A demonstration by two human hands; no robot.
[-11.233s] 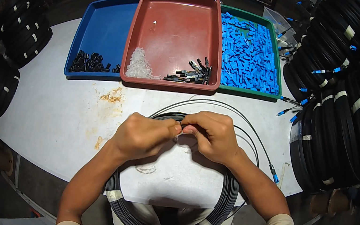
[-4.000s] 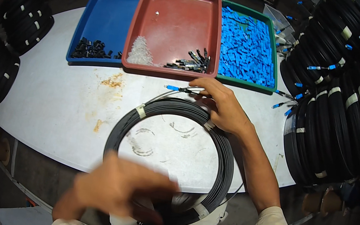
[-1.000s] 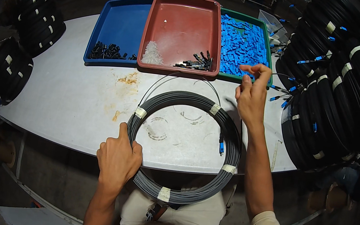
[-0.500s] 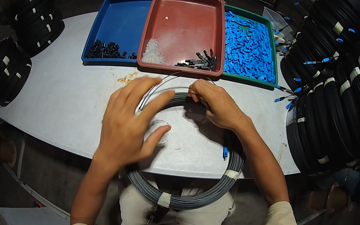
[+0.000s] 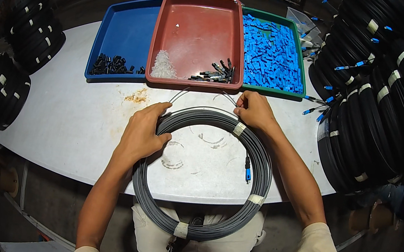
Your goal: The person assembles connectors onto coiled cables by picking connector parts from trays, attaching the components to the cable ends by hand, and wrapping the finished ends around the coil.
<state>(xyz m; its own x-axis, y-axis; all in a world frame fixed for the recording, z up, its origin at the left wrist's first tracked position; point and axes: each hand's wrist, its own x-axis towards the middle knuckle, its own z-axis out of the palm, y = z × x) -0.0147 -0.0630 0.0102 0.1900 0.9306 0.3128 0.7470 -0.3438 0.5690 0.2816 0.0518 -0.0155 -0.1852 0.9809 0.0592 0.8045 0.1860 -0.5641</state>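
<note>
A coil of grey cable (image 5: 148, 200), bound with pale tape bands, lies over the table's front edge and overhangs my lap. A blue connector (image 5: 248, 173) on a short black end hangs inside its right side. My left hand (image 5: 143, 129) is wrapped over the coil's upper left, thumb at the inner edge and fingers along the outside. Beyond the coil's upper right, my right hand (image 5: 256, 111) pinches a thin loose strand of the cable (image 5: 230, 99). Another loose strand rises near my left fingertips, towards the red tray.
At the back stand a blue tray (image 5: 129, 23) with black pieces, a red tray (image 5: 200, 24) with clear sleeves and dark connectors, and a green tray (image 5: 298, 62) full of blue parts. Black cable coils (image 5: 353, 132) crowd the right; smaller stacks (image 5: 40, 40) stand left.
My left hand has come down from above onto the coil's left side. My right hand has moved off the coil's top, to the right, uncovering a tape band there.
</note>
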